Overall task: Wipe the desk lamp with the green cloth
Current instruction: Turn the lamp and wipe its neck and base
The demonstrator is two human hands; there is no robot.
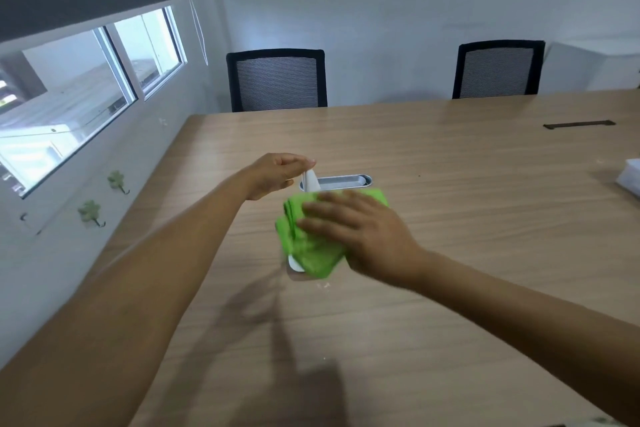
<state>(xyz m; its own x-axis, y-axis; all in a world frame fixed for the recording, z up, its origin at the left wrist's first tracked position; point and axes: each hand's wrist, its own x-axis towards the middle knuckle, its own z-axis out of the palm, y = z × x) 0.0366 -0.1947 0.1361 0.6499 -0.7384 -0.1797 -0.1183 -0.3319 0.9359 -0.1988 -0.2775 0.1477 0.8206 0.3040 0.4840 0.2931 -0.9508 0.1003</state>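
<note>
Both hands work: left hand point(273, 177) pinches the desk lamp point(334, 182) at twelve o'clock; right hand point(360, 236), fingers spread, presses the green cloth point(308, 250) down.

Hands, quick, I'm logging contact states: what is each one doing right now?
Left hand: fingers pinched shut on the desk lamp at its upright arm.
Right hand: fingers spread open, pressing the green cloth flat onto the lamp's base.

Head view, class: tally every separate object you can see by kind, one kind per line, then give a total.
Black mesh office chairs: 2
Green clover-shaped wall hooks: 2
Folded green cloth: 1
White desk lamp: 1
Wooden table: 1
White object at the right edge: 1
Total: 8
</note>
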